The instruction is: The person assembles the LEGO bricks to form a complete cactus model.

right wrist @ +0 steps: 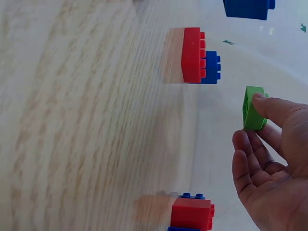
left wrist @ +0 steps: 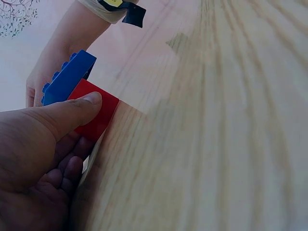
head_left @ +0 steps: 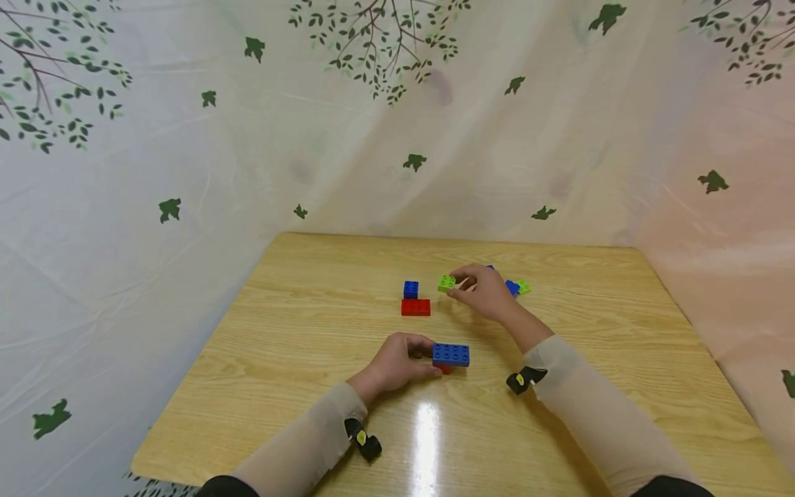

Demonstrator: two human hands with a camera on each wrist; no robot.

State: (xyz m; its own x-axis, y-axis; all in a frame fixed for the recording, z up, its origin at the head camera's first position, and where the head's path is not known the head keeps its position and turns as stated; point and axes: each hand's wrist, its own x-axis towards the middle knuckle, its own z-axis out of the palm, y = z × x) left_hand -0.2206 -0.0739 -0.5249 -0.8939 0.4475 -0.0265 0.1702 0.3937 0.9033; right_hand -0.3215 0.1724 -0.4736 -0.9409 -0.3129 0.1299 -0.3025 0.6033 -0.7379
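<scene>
In the head view my left hand grips a stack, a long blue brick on top of a red brick. The left wrist view shows the thumb on the side of that red brick, the blue brick sticking out beyond it. A small green brick is pinched by my right hand above the table; in the right wrist view the thumb and a finger hold the green brick, its studs facing away.
A red brick and a small blue brick sit together near the table's middle. Behind my right hand are blue bricks and another green brick. A leaf-patterned cloth surrounds the wooden table.
</scene>
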